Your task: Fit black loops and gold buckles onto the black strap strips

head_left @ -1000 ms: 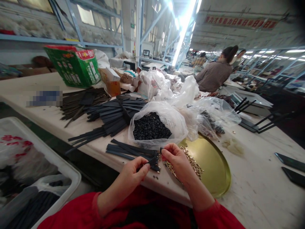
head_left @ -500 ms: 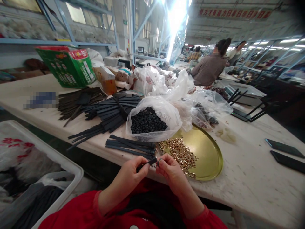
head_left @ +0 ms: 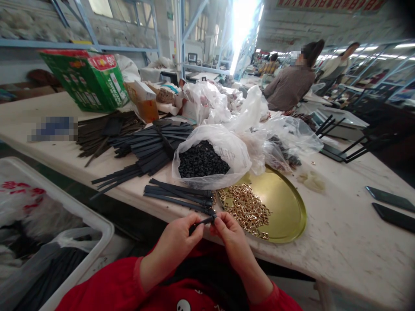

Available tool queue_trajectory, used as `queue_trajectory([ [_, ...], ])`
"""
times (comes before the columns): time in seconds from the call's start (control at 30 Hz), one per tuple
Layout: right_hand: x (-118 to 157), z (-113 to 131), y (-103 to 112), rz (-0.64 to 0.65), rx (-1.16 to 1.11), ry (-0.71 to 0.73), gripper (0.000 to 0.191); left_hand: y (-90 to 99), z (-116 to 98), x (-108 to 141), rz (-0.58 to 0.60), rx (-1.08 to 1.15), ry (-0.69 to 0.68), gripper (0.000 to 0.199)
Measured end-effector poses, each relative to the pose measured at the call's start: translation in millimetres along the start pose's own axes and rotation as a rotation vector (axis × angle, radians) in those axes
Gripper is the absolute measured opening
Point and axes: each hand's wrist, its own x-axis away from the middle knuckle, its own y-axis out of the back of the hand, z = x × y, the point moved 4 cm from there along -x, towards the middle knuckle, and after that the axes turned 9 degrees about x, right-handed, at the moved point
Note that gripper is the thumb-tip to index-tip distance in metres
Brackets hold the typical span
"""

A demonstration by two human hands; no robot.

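At the table's front edge, my left hand [head_left: 184, 233] pinches a black strap [head_left: 205, 221]. My right hand [head_left: 228, 231] is closed at the strap's right end, thumb and fingertips pressed together there; any small piece between them is hidden. Just beyond my hands lies a small row of black straps [head_left: 178, 195] with metal bits at their right ends. A round gold tray [head_left: 288, 207] to the right bears a heap of gold buckles [head_left: 248, 209]. Behind, an open plastic bag [head_left: 240, 157] holds small black pieces [head_left: 202, 160].
Larger piles of black straps [head_left: 152, 147] and brown straps [head_left: 94, 134] lie left. A green box [head_left: 86, 84] stands behind them. A white bin [head_left: 108, 235] is at lower left. Two phones [head_left: 391, 198] lie right, near a black router [head_left: 333, 152]. A person [head_left: 288, 84] sits beyond.
The strap's end now meets my right fingertips, where a small gap showed before. The camera view has shifted slightly.
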Motion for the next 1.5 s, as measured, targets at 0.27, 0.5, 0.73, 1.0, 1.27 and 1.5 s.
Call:
queue_trajectory([
  [0.27, 6, -4, -5, -0.096, 0.123, 0.087, 0.030, -0.5, 4, 1, 0.012, -0.119, 0.035, 0.020],
  [0.5, 10, -16, -5, 0.002, 0.101, 0.032, 0.030, -4.7, 15, 6, 0.163, 0.010, 0.080, 0.022],
  [0.73, 18, -20, -9, 0.000, 0.122, 0.006, 0.028, -8.2, 14, 13, 0.159, -0.143, 0.050, 0.027],
  [1.0, 34, -37, -12, -0.009, 0.107, 0.001, 0.025, -20.2, 26, 21, 0.233, -0.139, 0.051, 0.026],
  [1.27, 42, -48, -10, 0.101, -0.256, -0.200, 0.023, -21.8, 23, 24, 0.322, -0.057, 0.118, 0.029],
  [1.5, 44, -50, -7, 0.028, -0.301, -0.212, 0.023, -21.3, 14, 31, 0.338, 0.184, 0.074, 0.028],
])
